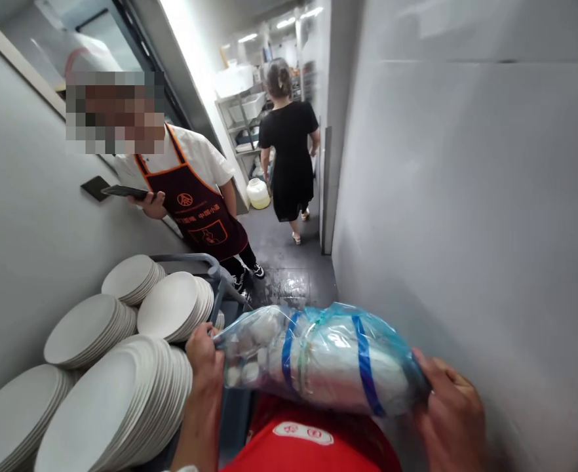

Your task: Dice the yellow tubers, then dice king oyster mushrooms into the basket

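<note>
Held across my front is a clear bluish plastic bag (328, 357) with pale contents, marked by two dark blue bands. Small round whitish pieces show through its left end, but I cannot tell what they are. My left hand (204, 357) is closed on the left end of the bag. At the other end, my right hand (449, 406) grips the plastic, thumb on top and some fingers hidden or blurred. The bag sits just above my red apron (308, 442).
Stacked white plates (97, 400) fill a grey cart (234, 393) on my left. Beyond it stands a person in a dark apron (191, 203) holding a phone (124, 191). A person in black (289, 157) is in the doorway. A white wall (466, 196) borders my right; the floor (289, 282) looks wet.
</note>
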Tool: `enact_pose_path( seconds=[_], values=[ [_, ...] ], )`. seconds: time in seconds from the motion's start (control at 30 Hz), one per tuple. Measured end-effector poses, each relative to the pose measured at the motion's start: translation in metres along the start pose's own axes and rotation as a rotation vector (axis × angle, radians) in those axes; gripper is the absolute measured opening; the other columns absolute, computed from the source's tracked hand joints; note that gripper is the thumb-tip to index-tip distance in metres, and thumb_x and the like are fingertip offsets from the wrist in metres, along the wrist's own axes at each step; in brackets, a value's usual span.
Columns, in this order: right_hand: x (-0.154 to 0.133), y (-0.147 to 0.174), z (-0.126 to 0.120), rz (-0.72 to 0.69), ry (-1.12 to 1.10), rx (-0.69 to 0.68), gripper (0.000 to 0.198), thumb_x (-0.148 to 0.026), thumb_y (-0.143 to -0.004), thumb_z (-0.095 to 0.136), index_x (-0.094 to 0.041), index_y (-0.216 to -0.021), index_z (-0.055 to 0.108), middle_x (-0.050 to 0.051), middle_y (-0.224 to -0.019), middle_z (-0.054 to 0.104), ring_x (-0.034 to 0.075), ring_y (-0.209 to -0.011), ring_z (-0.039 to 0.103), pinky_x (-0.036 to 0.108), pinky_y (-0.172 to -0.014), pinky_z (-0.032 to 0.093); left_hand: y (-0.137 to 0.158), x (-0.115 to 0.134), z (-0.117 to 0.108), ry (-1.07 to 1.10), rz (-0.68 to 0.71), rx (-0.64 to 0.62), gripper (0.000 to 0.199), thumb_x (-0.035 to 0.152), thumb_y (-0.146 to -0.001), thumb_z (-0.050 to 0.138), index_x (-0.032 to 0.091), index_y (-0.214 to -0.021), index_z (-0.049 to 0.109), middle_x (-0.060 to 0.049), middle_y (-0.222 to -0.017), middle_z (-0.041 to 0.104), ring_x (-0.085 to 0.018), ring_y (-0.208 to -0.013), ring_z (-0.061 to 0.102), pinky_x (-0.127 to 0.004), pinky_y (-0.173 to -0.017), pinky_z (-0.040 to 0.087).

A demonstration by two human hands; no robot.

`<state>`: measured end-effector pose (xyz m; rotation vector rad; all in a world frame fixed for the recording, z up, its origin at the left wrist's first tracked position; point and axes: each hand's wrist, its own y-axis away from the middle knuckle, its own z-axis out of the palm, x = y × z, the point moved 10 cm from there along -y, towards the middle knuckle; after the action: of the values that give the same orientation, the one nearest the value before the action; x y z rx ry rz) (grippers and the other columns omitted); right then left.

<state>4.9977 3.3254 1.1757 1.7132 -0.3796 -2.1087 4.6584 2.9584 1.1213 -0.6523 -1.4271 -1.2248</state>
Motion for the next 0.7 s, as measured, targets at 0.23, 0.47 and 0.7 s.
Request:
enact_pose_path(
  seconds=[0.23,0.47,0.7],
  values=[
    [-0.002,-0.006,-0.002,-0.089,-0.036,-0.065,0.052,-0.038,-0.051,0.091,-0.018,-0.063,0.044,-0.008,-0.054,0.035,0.006,-0.047,0.032,0.020,-0.039,0.030,0.006,-0.007,-0.001,0.194,-0.018,0.000,0.025,0.018,-0.058,0.060,0.020,-0.059,0.036,0.009,-0.043,0.033,-0.007,-0.041,0.035,-0.024,-0.047,0.035],
    [-0.001,-0.009,-0.004,-0.111,-0.061,-0.041,0.054,-0.035,-0.048,0.091,-0.018,-0.059,0.041,-0.008,-0.053,0.035,0.006,-0.048,0.034,0.019,-0.041,0.032,0.018,0.007,0.003,0.284,-0.038,-0.014,0.027,0.015,-0.056,0.062,0.019,-0.053,0.036,0.009,-0.040,0.034,-0.006,-0.039,0.034,-0.023,-0.045,0.034],
    [-0.009,-0.009,-0.006,-0.241,-0.047,-0.020,0.058,-0.042,-0.055,0.088,-0.019,-0.057,0.035,-0.008,-0.054,0.029,0.005,-0.047,0.029,0.019,-0.041,0.028,0.018,0.003,0.003,0.255,-0.005,-0.066,0.030,0.015,-0.056,0.064,0.019,-0.052,0.035,0.009,-0.040,0.035,-0.006,-0.040,0.036,-0.023,-0.044,0.036]
  ],
)
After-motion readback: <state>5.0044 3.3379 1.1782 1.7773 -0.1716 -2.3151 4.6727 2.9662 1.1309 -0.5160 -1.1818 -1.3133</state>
